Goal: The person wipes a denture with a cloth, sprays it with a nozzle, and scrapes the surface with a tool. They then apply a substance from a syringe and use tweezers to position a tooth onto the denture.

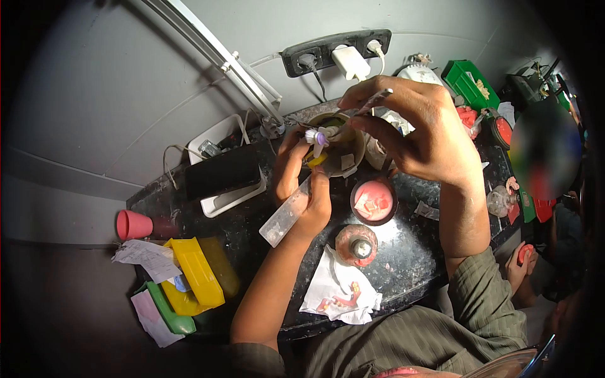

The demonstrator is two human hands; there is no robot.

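Note:
My left hand (305, 189) is closed on a clear flat plastic piece (285, 217), which slants down to the left. By its fingertips is a small white and purple brush-like item (317, 137). My right hand (419, 126) is raised to the right, its thumb and fingers pinching a thin metallic tool (376, 101). Both hands are over a round bowl (354, 157). Below them stand a cup of pink material (374, 200) and a glass jar with a metal knob (357, 246). Pink denture-like pieces (346, 296) lie on white paper (328, 277).
A black tablet-like slab (222, 173) rests on a white tray (220, 205). Yellow bins (196, 271), a green bin (170, 315) and a pink cup (133, 224) are left. Another person's hands (520, 264) hold something pink at right. Power sockets (337, 53) line the wall.

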